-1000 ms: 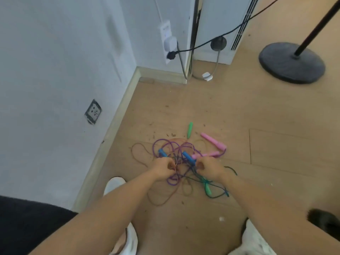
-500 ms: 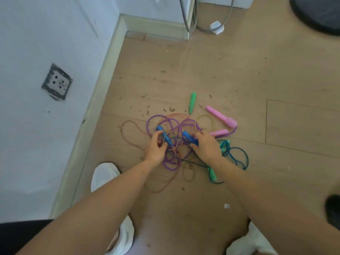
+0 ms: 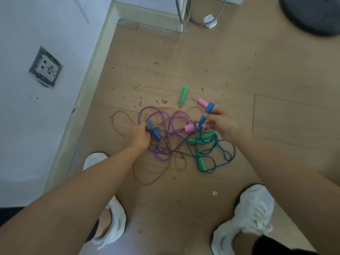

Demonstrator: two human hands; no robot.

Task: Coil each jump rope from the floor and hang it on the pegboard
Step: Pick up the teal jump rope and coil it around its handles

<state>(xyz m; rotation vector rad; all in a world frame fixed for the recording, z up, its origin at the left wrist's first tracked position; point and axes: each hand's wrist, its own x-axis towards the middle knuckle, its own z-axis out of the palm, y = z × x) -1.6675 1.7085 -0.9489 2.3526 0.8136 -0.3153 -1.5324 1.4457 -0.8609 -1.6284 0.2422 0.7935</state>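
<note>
White shoes stand on the wooden floor. Just beyond them, the left hand curls its fingers round one blue handle, low in the tangled jump ropes. The right hand pinches the other blue handle, tilted above the heap. Their cord is possibly the dark blue one; the tangle hides it. A green handle lies farthest.

Soft, dim daylight; slight motion blur, wide-angle bending at edges.
</note>
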